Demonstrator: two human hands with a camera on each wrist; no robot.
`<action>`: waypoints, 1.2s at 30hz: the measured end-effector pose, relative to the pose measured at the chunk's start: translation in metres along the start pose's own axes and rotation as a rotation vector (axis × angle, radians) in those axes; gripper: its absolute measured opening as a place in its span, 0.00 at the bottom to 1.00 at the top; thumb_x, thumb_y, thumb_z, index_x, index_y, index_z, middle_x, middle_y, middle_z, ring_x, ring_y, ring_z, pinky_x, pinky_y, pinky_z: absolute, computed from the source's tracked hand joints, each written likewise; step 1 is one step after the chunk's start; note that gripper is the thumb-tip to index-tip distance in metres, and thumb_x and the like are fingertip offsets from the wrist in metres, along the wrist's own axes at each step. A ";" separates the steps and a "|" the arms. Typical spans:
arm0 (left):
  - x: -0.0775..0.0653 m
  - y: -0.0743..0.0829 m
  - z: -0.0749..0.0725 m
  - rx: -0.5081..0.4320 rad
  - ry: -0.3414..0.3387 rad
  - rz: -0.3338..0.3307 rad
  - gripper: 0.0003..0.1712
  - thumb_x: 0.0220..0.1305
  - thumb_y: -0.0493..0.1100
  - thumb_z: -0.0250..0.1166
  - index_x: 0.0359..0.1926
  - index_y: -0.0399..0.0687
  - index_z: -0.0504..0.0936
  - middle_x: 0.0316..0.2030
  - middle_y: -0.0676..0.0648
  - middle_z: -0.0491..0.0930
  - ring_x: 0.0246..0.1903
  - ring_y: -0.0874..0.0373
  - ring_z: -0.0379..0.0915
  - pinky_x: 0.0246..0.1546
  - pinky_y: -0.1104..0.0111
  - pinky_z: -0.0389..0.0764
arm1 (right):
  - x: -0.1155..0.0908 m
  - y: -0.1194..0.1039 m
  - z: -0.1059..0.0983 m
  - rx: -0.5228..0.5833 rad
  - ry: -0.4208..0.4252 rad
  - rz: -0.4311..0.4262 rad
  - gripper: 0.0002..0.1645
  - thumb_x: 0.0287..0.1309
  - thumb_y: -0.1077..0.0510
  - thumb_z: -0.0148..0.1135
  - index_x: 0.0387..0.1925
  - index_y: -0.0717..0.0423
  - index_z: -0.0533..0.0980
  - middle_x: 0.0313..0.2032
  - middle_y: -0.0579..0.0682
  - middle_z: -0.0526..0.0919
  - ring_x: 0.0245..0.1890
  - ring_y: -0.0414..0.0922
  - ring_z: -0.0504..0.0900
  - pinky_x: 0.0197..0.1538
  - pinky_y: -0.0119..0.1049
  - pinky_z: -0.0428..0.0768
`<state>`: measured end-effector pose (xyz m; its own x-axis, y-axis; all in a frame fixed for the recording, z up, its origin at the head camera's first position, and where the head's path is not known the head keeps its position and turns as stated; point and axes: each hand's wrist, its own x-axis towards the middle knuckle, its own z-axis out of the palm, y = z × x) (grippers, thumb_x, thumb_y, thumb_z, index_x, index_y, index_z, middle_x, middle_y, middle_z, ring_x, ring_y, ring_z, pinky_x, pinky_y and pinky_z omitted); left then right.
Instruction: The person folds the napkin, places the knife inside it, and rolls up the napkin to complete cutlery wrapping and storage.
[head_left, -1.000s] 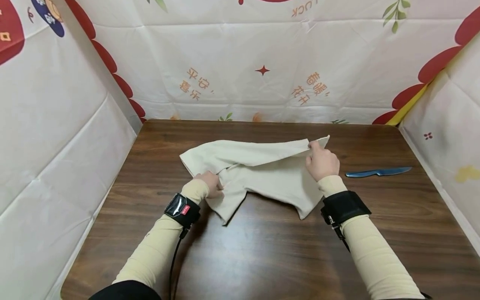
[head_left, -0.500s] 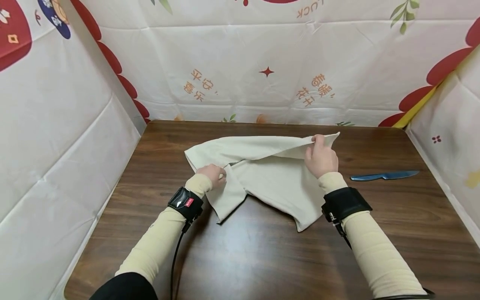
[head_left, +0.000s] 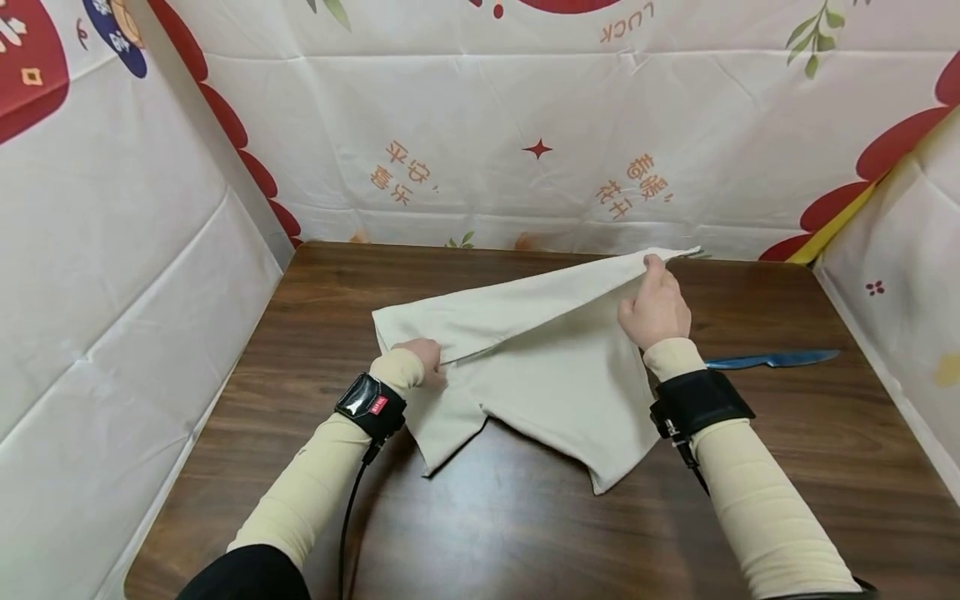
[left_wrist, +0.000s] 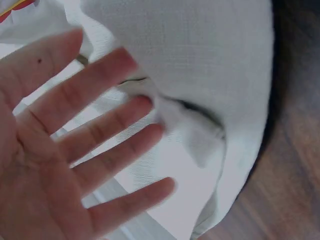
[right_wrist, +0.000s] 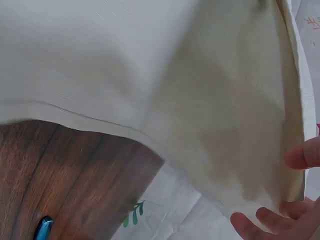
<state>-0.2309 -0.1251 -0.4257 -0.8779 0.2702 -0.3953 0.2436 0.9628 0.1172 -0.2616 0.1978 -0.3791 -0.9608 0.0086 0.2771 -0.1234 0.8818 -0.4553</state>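
An off-white cloth (head_left: pixel 555 392) lies partly folded over itself on the wooden table, its far flap drawn up towards the back right. My right hand (head_left: pixel 660 308) pinches that flap's edge near the corner; in the right wrist view the thumb (right_wrist: pixel 304 154) is on one side and the fingertips (right_wrist: pixel 245 226) are around the other. At the cloth's left end is my left hand (head_left: pixel 427 358), its fingers (left_wrist: pixel 107 160) straight and spread against the fabric in the left wrist view. Loose folds of the cloth (left_wrist: pixel 200 50) run beyond those fingertips.
To the right of my right hand lies a blue knife (head_left: pixel 795 358), its handle end partly hidden by my wrist. A printed white sheet (head_left: pixel 465 100) hangs behind the table (head_left: pixel 510 533) and along both sides. A cable (head_left: pixel 347 525) trails from my left wrist strap.
My right hand has lifted the flap's corner away from me and slightly right, straightening the upper edge. The cloth's near corners have shifted towards me. The left hand's fingers have loosened from their curl.
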 end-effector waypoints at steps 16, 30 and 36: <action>0.017 -0.003 -0.004 0.055 0.174 -0.020 0.04 0.55 0.37 0.59 0.25 0.44 0.78 0.33 0.43 0.80 0.35 0.48 0.77 0.33 0.56 0.77 | -0.031 0.017 0.057 -0.093 -0.616 -0.309 0.11 0.57 0.61 0.53 0.40 0.63 0.76 0.37 0.58 0.80 0.37 0.54 0.78 0.41 0.45 0.73; 0.059 -0.036 0.014 -0.324 0.601 0.304 0.20 0.54 0.31 0.55 0.50 0.39 0.65 0.36 0.39 0.75 0.33 0.46 0.74 0.36 0.59 0.74 | -0.038 0.020 0.050 -0.174 -0.672 -0.272 0.16 0.56 0.60 0.56 0.47 0.62 0.76 0.42 0.59 0.79 0.44 0.56 0.76 0.45 0.47 0.73; 0.097 -0.048 0.051 -0.145 0.236 0.187 0.11 0.55 0.47 0.59 0.36 0.46 0.78 0.33 0.47 0.79 0.35 0.51 0.76 0.37 0.62 0.74 | -0.044 0.022 0.055 -0.138 -0.641 -0.336 0.07 0.53 0.60 0.58 0.34 0.56 0.79 0.31 0.50 0.77 0.35 0.50 0.74 0.41 0.44 0.73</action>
<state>-0.3064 -0.1450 -0.5159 -0.8991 0.4165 -0.1350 0.3627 0.8813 0.3030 -0.2358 0.1906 -0.4480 -0.8385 -0.5123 -0.1854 -0.4447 0.8402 -0.3104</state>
